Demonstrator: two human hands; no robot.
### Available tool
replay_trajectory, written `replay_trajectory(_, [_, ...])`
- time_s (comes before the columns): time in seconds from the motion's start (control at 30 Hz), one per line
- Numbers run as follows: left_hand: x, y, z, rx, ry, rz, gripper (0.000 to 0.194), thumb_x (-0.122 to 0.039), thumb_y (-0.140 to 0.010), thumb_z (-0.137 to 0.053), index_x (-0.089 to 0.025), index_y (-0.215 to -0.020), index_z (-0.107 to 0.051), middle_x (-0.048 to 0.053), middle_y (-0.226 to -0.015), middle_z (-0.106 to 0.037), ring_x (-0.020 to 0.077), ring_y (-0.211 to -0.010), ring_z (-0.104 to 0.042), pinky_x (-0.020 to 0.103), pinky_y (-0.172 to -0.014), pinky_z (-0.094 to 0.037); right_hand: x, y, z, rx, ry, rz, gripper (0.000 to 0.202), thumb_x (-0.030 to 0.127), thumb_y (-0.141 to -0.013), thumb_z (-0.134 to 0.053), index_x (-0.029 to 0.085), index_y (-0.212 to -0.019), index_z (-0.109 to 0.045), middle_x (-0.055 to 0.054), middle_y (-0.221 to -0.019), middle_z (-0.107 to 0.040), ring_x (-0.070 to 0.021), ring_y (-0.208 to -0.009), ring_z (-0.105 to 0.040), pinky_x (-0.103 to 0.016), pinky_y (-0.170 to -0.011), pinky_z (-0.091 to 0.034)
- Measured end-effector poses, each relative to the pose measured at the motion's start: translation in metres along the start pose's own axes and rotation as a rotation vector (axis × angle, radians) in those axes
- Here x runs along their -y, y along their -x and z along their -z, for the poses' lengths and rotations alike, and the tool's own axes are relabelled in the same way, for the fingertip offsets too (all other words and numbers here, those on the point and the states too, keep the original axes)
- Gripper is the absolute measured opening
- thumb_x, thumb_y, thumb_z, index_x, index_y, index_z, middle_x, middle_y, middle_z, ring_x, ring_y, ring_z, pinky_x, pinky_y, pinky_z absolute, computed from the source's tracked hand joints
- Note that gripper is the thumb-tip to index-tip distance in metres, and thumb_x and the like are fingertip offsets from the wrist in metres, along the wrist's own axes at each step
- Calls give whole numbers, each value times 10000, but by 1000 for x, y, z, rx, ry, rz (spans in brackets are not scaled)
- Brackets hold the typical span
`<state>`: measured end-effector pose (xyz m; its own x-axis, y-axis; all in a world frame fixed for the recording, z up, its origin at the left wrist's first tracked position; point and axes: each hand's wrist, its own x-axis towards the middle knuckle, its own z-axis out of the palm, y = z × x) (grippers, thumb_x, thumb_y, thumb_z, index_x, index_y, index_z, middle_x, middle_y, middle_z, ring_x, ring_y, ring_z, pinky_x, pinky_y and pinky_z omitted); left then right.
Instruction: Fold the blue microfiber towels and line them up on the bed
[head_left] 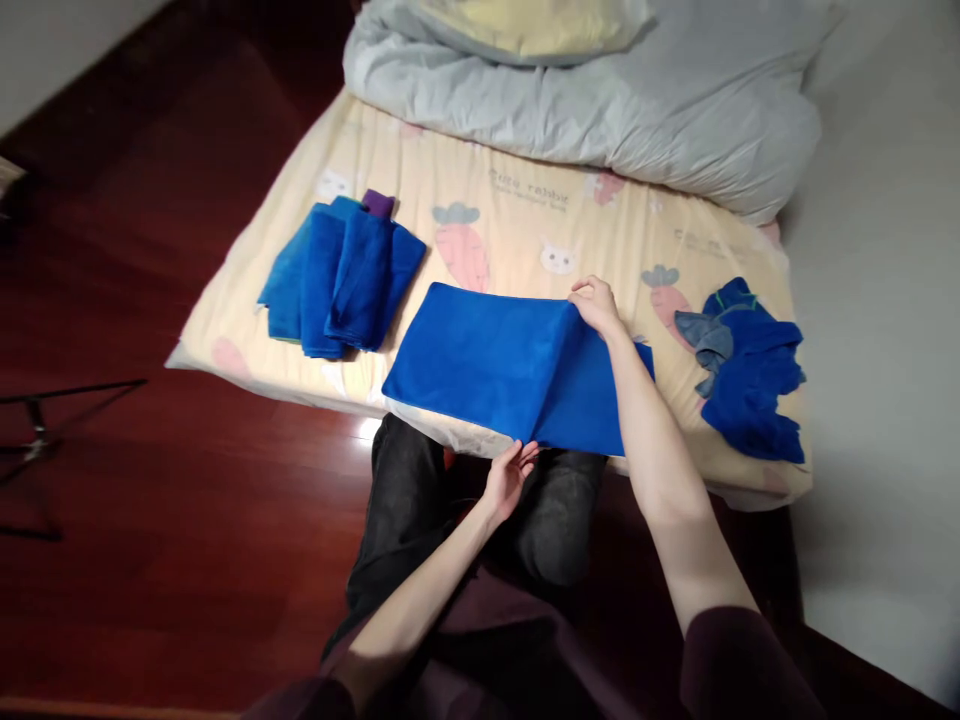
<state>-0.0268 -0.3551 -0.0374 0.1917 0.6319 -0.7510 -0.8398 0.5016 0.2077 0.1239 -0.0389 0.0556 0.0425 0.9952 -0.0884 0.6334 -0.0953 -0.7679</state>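
pale printed bed (517, 240) beside grey wall (885, 350). blue cloth (476, 350) at bed's near edge, apparently mid-fold: left hand (510, 480) pinching near hem, right hand (595, 303) pinching far hem. folded cloths (364, 285) on bed's left, seemingly done; crumpled cloths (754, 385) on bed's right, seemingly left.

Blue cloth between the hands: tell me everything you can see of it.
The cloth is plain deep blue, looks soft, and is roughly oblong. It lies spread along the near edge of the bed, its left part fairly smooth. A raised crease crosses it between the left fingers, pinching its near edge, and the right fingers, at its far edge. The right forearm hides some of its right part.
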Motion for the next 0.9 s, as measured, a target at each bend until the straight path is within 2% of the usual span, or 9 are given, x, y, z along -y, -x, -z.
replay_trajectory(0.2, [-50, 57, 17, 33, -157, -235, 366, -434, -658, -942, -163, -815, -752, 76, -901, -794, 191, -888, -730, 261, -743, -512, 40, 34, 25, -2, -194, 31, 205, 307, -733, -765, 217, -847, -619, 52, -601, -539, -153, -597, -522, -270, -604, -420])
replay_trajectory(0.3, [-85, 83, 22, 45, -326, -396, 416, -499, -659, -928, -138, -795, -774, 86, -836, -775, 169, -756, -683, 273, -695, -499, 60, 54, 36, 17, -267, 112, 254, 368, -716, -791, 211, -823, -622, 47, -615, -577, -152, -629, -559, -269, -638, -438])
replay_trajectory(0.4, [-130, 109, 18, 38, -509, -572, 455, -559, -662, -908, -136, -760, -771, 65, -770, -742, 139, -652, -612, 276, -665, -479, 78, 72, 46, 43, -343, 211, 349, 484, -718, -813, 203, -864, -664, 14, -685, -664, -183, -733, -646, -301, -735, -498])
replay_trajectory(0.5, [-177, 136, 2, 61, -662, -752, 462, -582, -663, -896, -150, -731, -746, 41, -721, -701, 135, -647, -583, 275, -665, -462, 96, 88, 58, 33, -422, 274, 472, 607, -691, -842, 193, -878, -714, -32, -755, -733, -229, -867, -711, -347, -850, -537])
replay_trajectory(0.6, [-219, 162, -23, 126, -798, -913, 444, -584, -721, -854, -163, -735, -715, 23, -691, -657, 138, -652, -566, 282, -672, -461, 117, 105, 75, -1, -512, 326, 532, 654, -650, -877, 182, -865, -757, -66, -824, -777, -246, -927, -737, -368, -906, -555])
replay_trajectory(0.7, [-254, 186, -51, 168, -880, -1056, 412, -565, -756, -831, -177, -791, -698, 1, -673, -616, 137, -645, -546, 281, -656, -456, 138, 125, 95, -16, -575, 355, 556, 628, -610, -921, 178, -909, -788, -68, -851, -791, -234, -892, -748, -373, -896, -578])
replay_trajectory(0.8, [-284, 206, -78, 138, -952, -1212, 387, -551, -776, -815, -187, -817, -690, -7, -694, -589, 136, -651, -526, 274, -627, -432, 155, 150, 117, -27, -599, 403, 596, 542, -537, -985, 181, -973, -799, -63, -877, -796, -224, -857, -750, -372, -863, -598])
replay_trajectory(0.9, [-307, 221, -104, 111, -1025, -1386, 384, -557, -793, -798, -190, -864, -710, 10, -802, -632, 145, -737, -565, 273, -682, -448, 166, 174, 134, -87, -605, 463, 571, 496, -518, -1005, 189, -955, -805, -56, -875, -796, -224, -838, -752, -366, -834, -610])
